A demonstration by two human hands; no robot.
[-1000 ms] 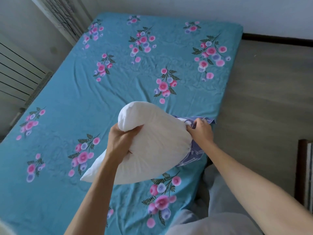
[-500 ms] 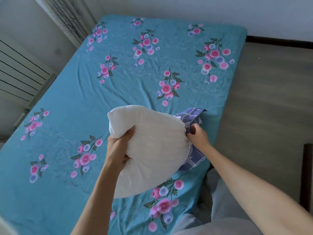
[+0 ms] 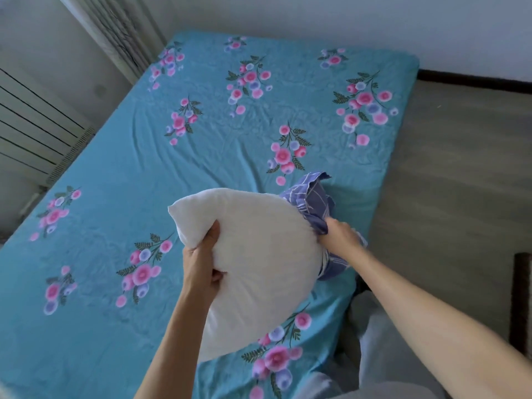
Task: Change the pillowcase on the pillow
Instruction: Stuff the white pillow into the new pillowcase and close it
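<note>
The bare white pillow (image 3: 259,266) is held up over the near right part of the bed (image 3: 161,174), its lower end down at the teal sheet (image 3: 121,156) near the bed's near edge; the left hand (image 3: 201,269) has its grip closed on the pillow's left side, thumb pressed into the front of the filling and the other fingers wrapped behind where they cannot be seen; the stuffing bulges round the thumb, and one soft corner of the pillow sticks up and to the left above that hand.

The blue checked pillowcase (image 3: 312,205) is bunched at the pillow's right edge; as a container it holds very little, since nearly the whole pillow is outside it and white; whether any part of the pillow sits inside the gathered cloth cannot be told, because the folds hide the mouth. The right hand (image 3: 338,236) has its grip closed on this bunched fabric, fingers curled into the folds just beside the pillow's right side; part of the case stands up above the hand in a ruffled flap, and another part hangs below the wrist, down to the sheet by the bed's right edge.

The sheet is printed with sprays of pink and lilac flowers and lies a little creased; a white radiator (image 3: 31,131) stands along the wall at the left; grey wood-look floor (image 3: 460,168) runs along the right of the bed.
</note>
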